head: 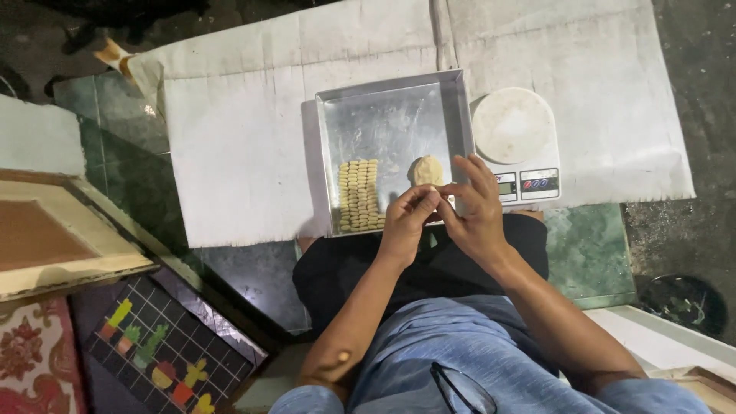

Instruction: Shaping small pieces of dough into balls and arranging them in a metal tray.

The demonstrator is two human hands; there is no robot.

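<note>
Both hands meet over the near edge of the metal tray (391, 88): left hand (404, 222) and right hand (477, 211) pinch a small bit of dough between fingertips, seemingly shaping it. The dough lump (427, 170) sits just beyond the fingers, rows of shaped pieces (359, 195) left of them, kitchen scale (517, 142) to the right. Placing the piece likely needs a steady pinch and lining it up beside the rows.

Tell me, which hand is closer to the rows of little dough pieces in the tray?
Probably the left hand. It sits nearer the rows of dough pieces in the metal tray. The right hand is on the side by the dough lump and kitchen scale.
</note>
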